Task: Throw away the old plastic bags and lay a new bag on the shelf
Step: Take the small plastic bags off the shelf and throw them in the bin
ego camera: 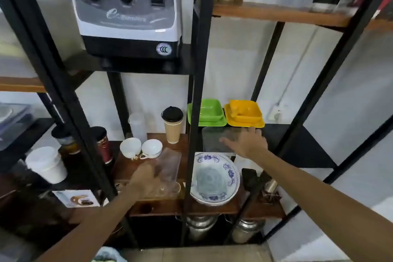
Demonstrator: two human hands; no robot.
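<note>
My left hand [143, 179] is closed on the near end of a clear, crumpled plastic bag [169, 165] held just above the brown wooden shelf [153, 136]. Another clear plastic bag [212, 138] lies flat on the black shelf [297, 144], in front of the green and yellow dishes. My right hand [247, 141] rests on the right part of that flat bag with its fingers spread and palm down. The bag's far right edge is hidden under this hand.
A black upright post [196, 91] stands between my hands. Two white cups [140, 148], a lidded paper cup [172, 124], green dishes [207, 111], yellow dishes [244, 112] and a blue-patterned bowl [214, 178] crowd the shelves. A blender base [127, 10] sits above.
</note>
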